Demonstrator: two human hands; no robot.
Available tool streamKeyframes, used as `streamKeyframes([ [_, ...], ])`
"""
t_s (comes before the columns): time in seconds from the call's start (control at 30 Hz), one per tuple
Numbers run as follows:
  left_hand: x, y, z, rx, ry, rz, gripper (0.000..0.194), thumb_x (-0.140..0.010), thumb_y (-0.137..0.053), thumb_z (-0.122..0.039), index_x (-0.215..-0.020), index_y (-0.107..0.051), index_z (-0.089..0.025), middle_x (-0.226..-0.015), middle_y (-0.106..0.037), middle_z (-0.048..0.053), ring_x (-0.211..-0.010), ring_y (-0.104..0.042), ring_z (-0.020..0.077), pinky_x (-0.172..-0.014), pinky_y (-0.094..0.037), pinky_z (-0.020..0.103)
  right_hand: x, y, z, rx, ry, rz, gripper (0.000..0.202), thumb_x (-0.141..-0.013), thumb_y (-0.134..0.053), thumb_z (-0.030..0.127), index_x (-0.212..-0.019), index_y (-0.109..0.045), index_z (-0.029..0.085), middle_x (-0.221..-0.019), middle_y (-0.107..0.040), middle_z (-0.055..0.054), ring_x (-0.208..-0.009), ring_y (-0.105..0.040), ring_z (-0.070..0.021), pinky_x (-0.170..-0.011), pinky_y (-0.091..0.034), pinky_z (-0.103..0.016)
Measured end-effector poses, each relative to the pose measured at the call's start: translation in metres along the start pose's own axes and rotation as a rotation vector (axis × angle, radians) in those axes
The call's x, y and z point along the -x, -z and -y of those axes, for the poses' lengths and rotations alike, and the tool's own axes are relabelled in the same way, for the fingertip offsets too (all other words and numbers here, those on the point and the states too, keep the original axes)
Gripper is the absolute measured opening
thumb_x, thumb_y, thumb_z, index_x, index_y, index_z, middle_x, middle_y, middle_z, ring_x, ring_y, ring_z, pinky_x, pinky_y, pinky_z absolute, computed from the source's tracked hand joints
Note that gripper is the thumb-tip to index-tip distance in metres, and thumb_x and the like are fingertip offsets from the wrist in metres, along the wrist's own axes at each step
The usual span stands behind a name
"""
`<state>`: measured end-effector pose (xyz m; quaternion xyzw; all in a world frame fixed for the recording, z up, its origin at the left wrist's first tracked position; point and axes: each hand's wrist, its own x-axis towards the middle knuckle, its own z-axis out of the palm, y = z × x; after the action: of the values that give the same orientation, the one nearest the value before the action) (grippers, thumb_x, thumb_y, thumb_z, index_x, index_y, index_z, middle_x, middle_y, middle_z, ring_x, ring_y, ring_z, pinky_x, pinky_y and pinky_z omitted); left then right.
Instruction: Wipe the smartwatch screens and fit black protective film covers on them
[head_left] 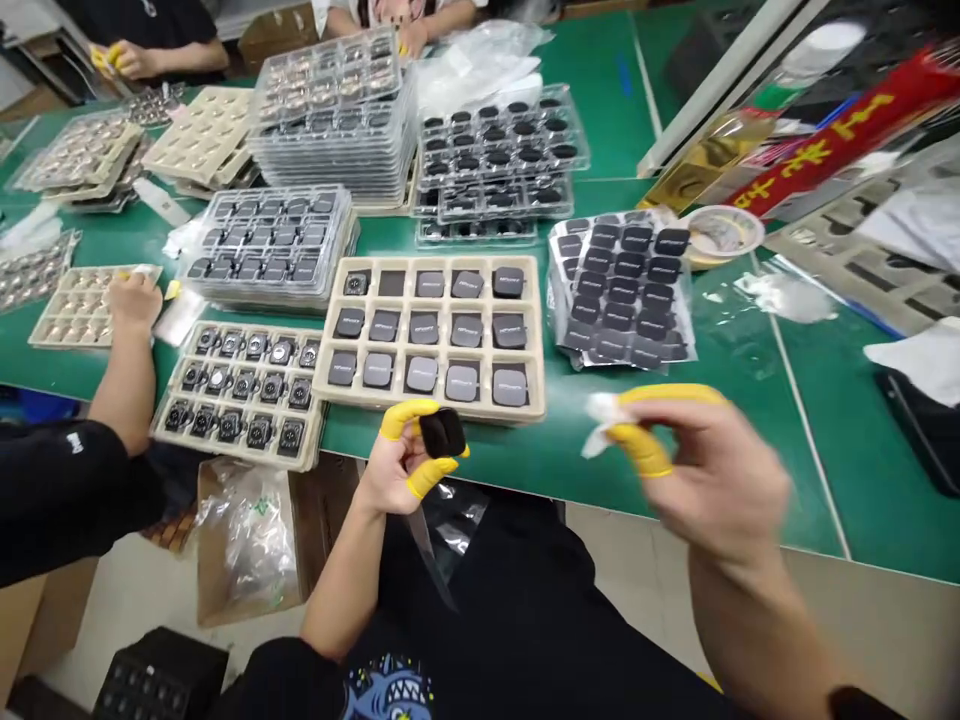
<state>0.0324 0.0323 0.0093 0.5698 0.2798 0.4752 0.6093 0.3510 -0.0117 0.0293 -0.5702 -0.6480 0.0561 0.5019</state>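
Left hand [397, 470] pinched dark square case [442, 433] near worktop [555, 455] front edge; seemed light, stiff, scratch-prone, best held by rim. Right hand [724, 475] pinched white wipe [598, 425].

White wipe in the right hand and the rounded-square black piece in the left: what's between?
Head view: no object between white wipe and black piece; just green tabletop shows behind the gap.

Beyond the right hand [716, 470], a tape roll [724, 254] lies on the green table [570, 455] near a bottle of amber liquid [720, 150] and a red strip with yellow characters [832, 140]. Down and left of the left hand [391, 470], a cardboard box [211, 580] holds clear plastic [259, 545].
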Motion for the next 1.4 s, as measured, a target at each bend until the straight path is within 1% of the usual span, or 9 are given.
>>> streamKeyframes([
  [0.13, 0.003, 0.001, -0.002, 0.020, 0.121, 0.040, 0.066, -0.086, -0.099, -0.050, -0.136, -0.062, -0.028, -0.104, -0.082, 0.006, -0.082, -0.086, 0.0219, -0.071, -0.067, 0.029, -0.017, -0.041, 0.063, -0.165, 0.418, 0.324, 0.031, -0.104, -0.069, 0.008, -0.124, -0.074, 0.031, -0.106, -0.082, -0.006, -0.082, -0.075, -0.0217, -0.071, -0.061, -0.036],
  [0.3, 0.014, 0.009, -0.006, 0.041, 0.194, 0.060, 0.071, -0.083, -0.099, -0.056, -0.138, -0.065, -0.026, -0.093, -0.081, 0.004, -0.069, -0.079, 0.0185, -0.060, -0.062, 0.025, -0.027, -0.060, 0.070, -0.185, 0.547, 0.396, 0.037, -0.100, -0.071, 0.002, -0.127, -0.075, 0.027, -0.098, -0.078, -0.005, -0.077, -0.065, -0.0187, -0.065, -0.050, -0.033],
  [0.43, 0.021, 0.017, -0.007, 0.046, 0.242, 0.163, 0.071, -0.086, -0.098, -0.054, -0.142, -0.067, -0.025, -0.100, -0.084, 0.009, -0.078, -0.083, 0.0212, -0.066, -0.064, 0.027, -0.026, -0.064, 0.075, -0.233, 0.631, 0.430, 0.030, -0.103, -0.066, 0.002, -0.120, -0.075, 0.024, -0.092, -0.076, -0.003, -0.073, -0.058, -0.0176, -0.063, -0.046, -0.033],
  [0.53, 0.021, 0.020, -0.006, -0.038, 0.216, 0.231, 0.065, -0.090, -0.094, -0.050, -0.144, -0.069, -0.024, -0.103, -0.084, 0.008, -0.080, -0.082, 0.0208, -0.072, -0.066, 0.030, -0.025, -0.070, 0.082, -0.236, 0.667, 0.414, 0.022, -0.108, -0.063, 0.008, -0.113, -0.076, 0.025, -0.091, -0.077, -0.003, -0.072, -0.056, -0.0177, -0.061, -0.045, -0.034],
  [0.7, 0.021, 0.014, -0.006, -0.127, 0.079, 0.162, 0.061, -0.084, -0.100, -0.048, -0.133, -0.074, -0.024, -0.109, -0.082, 0.008, -0.100, -0.084, 0.0272, -0.091, -0.070, 0.039, -0.027, -0.077, 0.090, -0.086, 0.730, 0.364, 0.024, -0.105, -0.069, 0.011, -0.122, -0.077, 0.027, -0.083, -0.072, -0.002, -0.073, -0.056, -0.0192, -0.060, -0.044, -0.034],
  [0.83, 0.027, 0.008, -0.008, 0.022, 0.237, 0.072, 0.066, -0.085, -0.098, -0.054, -0.135, -0.068, -0.024, -0.102, -0.082, 0.008, -0.081, -0.083, 0.0225, -0.069, -0.068, 0.031, -0.032, -0.077, 0.090, 0.072, 0.716, 0.325, 0.019, -0.108, -0.063, 0.015, -0.113, -0.078, 0.026, -0.079, -0.070, -0.003, -0.069, -0.054, -0.0190, -0.058, -0.043, -0.034],
  [0.97, 0.029, 0.011, -0.012, 0.089, 0.185, 0.004, 0.066, -0.086, -0.097, -0.051, -0.137, -0.063, -0.025, -0.094, -0.082, 0.005, -0.071, -0.083, 0.0211, -0.061, -0.065, 0.027, -0.038, -0.069, 0.076, 0.225, 0.610, 0.361, 0.019, -0.109, -0.062, 0.015, -0.098, -0.076, 0.023, -0.082, -0.070, -0.006, -0.072, -0.061, -0.0201, -0.055, -0.041, -0.035],
  [1.13, 0.027, 0.018, -0.017, 0.069, 0.168, -0.005, 0.068, -0.087, -0.098, -0.050, -0.140, -0.065, -0.025, -0.090, -0.082, 0.006, -0.076, -0.086, 0.0258, -0.063, -0.067, 0.031, -0.037, -0.052, 0.073, -0.012, 0.392, 0.339, 0.013, -0.106, -0.074, 0.020, -0.116, -0.076, 0.030, -0.095, -0.076, -0.005, -0.075, -0.070, -0.0205, -0.061, -0.053, -0.034],
  [1.4, 0.024, 0.015, -0.014, 0.042, 0.206, 0.117, 0.071, -0.083, -0.099, -0.057, -0.139, -0.068, -0.025, -0.101, -0.083, 0.009, -0.081, -0.083, 0.0237, -0.067, -0.065, 0.029, -0.026, -0.075, 0.095, -0.224, 0.599, 0.434, 0.013, -0.107, -0.070, 0.015, -0.114, -0.076, 0.025, -0.085, -0.071, -0.003, -0.071, -0.058, -0.0177, -0.059, -0.044, -0.032],
])
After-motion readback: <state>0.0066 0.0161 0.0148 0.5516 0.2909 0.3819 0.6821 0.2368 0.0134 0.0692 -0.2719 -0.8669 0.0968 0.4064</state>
